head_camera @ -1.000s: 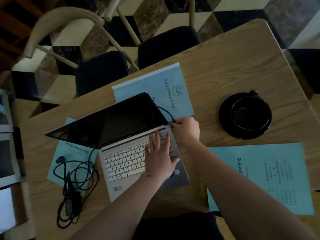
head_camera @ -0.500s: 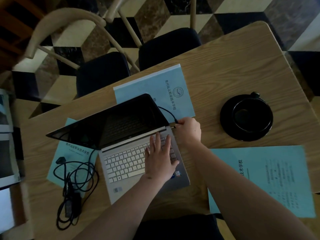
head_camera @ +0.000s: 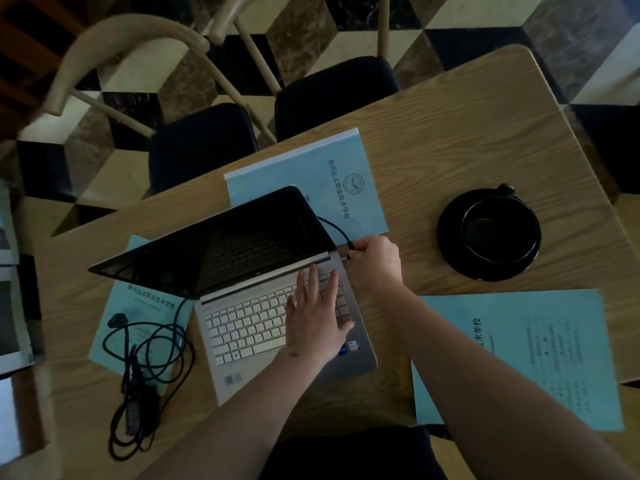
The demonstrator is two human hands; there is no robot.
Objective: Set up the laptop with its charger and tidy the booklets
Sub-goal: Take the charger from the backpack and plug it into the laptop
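An open silver laptop (head_camera: pixel 242 323) with a dark screen sits at the table's middle. My left hand (head_camera: pixel 317 315) rests flat on the right side of its keyboard. My right hand (head_camera: pixel 375 259) pinches the charger plug (head_camera: pixel 349 244) at the laptop's right rear corner. The black cable runs behind the screen to a coiled charger (head_camera: pixel 138 382) left of the laptop. Three light blue booklets lie apart: one (head_camera: pixel 329 174) behind the screen, one (head_camera: pixel 138 323) under the cable coil, one (head_camera: pixel 540 358) at the right under my forearm.
A black cup on a black saucer (head_camera: pixel 488 233) stands on the wooden table (head_camera: pixel 467 126) to the right. Two chairs with dark seats (head_camera: pixel 332 91) stand at the far edge. Papers (head_camera: pixel 10 306) lie at the left border.
My right hand has shifted slightly with the plug at the laptop's corner. The left hand stays on the keyboard.
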